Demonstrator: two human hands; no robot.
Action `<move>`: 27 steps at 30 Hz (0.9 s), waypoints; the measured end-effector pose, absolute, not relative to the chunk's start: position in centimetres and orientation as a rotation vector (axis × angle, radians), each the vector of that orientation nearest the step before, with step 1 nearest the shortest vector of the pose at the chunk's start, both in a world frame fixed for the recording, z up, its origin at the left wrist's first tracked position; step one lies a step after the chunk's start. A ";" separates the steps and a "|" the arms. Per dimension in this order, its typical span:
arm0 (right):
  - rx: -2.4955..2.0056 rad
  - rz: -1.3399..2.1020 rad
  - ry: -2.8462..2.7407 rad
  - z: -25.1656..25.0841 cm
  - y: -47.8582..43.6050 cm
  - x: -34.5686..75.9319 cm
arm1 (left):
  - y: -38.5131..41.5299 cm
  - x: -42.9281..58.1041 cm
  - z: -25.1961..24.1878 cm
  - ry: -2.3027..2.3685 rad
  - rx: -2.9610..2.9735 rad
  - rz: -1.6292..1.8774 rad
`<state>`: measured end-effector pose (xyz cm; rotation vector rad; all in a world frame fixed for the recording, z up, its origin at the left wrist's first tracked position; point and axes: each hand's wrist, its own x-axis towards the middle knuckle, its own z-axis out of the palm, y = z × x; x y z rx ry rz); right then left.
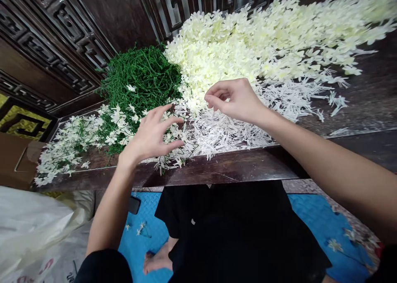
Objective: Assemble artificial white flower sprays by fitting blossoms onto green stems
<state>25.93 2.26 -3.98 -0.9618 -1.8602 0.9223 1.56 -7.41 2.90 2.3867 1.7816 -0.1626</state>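
My left hand (151,134) hovers with fingers spread over a scatter of small white artificial flowers (173,151) near the table's front edge, holding nothing. My right hand (235,99) is held above a heap of thin white plastic stems (223,130), thumb and fingers curled into a pinch; what they hold is too small to name. Behind both hands lies a large pile of cream fabric blossoms (248,47). A tangle of green plastic stems (142,74) sits to the left of it.
Assembled green sprigs with white flowers (74,142) lie along the dark wooden table (235,167) at the left. A carved wooden screen (62,35) stands behind. A cardboard box (14,159) and white plastic bags (27,229) sit at the lower left, above a blue floor mat (313,221).
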 end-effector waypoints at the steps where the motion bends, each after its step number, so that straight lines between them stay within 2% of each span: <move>1: -0.966 0.926 -1.860 -4.0 2.3 25.9 | -7.0 2.1 2.3 1.785 2.397 -0.254; 6: -0.975 0.952 -1.857 -3.7 2.3 26.0 | -5.3 1.9 1.2 1.958 2.449 -0.433; 11: -0.949 0.915 -1.870 -3.7 2.3 26.0 | -4.6 -0.9 3.2 2.012 2.278 -0.571; 16: -0.977 0.917 -1.901 -4.1 2.7 26.0 | -3.4 -1.5 6.5 1.643 2.298 -0.186; 21: -1.002 0.914 -1.902 -4.1 2.8 26.1 | 1.0 1.0 5.1 1.844 2.398 0.381; 25: -1.002 0.917 -1.881 -4.0 2.8 26.2 | 5.7 2.6 1.0 1.863 2.495 0.398; 27: -1.002 0.922 -1.872 -3.9 2.8 26.2 | 7.3 2.8 -0.5 1.893 2.546 0.278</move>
